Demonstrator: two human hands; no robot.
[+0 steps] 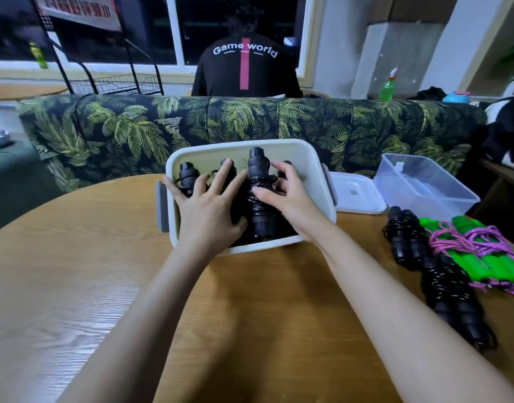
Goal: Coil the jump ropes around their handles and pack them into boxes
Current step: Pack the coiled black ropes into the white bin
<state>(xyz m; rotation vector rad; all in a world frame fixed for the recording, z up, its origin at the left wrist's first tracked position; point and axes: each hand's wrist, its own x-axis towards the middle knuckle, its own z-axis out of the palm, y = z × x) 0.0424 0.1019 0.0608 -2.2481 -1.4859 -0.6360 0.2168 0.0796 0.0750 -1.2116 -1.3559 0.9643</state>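
Black jump ropes (257, 199) crowd the white box (241, 145) round our fingers (221, 181), its walls close by. Left of the fingers and nearer us the surface (90, 271) lies bare; to their right a lid (357, 196), a clear box (430, 184) and coiled ropes (407, 239) block it.

On the table (104, 257), a box (241, 145) sits at the far middle, coiled jump ropes (257, 175) lying inside under the left hand (205, 205) and right hand (287, 196). Right of it lies a lid (357, 193), then a second box (424, 181). Nearer, more rope bundles (407, 239) lie at the right edge. A sofa (133, 132) stands behind.
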